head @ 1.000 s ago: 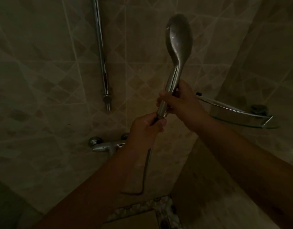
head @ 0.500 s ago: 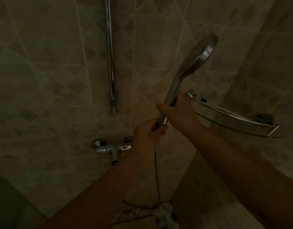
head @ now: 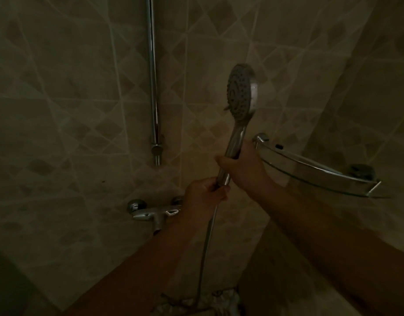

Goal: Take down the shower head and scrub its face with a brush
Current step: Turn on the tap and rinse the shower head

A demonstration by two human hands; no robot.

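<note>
The chrome shower head [head: 241, 94] is off the wall and held upright in a dim tiled corner, its round nozzle face turned left and toward me. My right hand [head: 242, 166] is closed around the middle of its handle. Just below, my left hand [head: 205, 193] grips the handle's lower end where the hose [head: 206, 242] joins. The hose hangs down to the floor. No brush is in sight.
A chrome riser rail [head: 153, 83] runs down the wall left of the shower head. The mixer tap [head: 154, 212] is mounted below it, beside my left wrist. A glass corner shelf [head: 315, 172] with a metal rail sticks out at right, close to my right hand.
The shower head has been rotated in my hands: its back faced me, then its edge, now its nozzle face. Both hands kept their grip on the handle.
</note>
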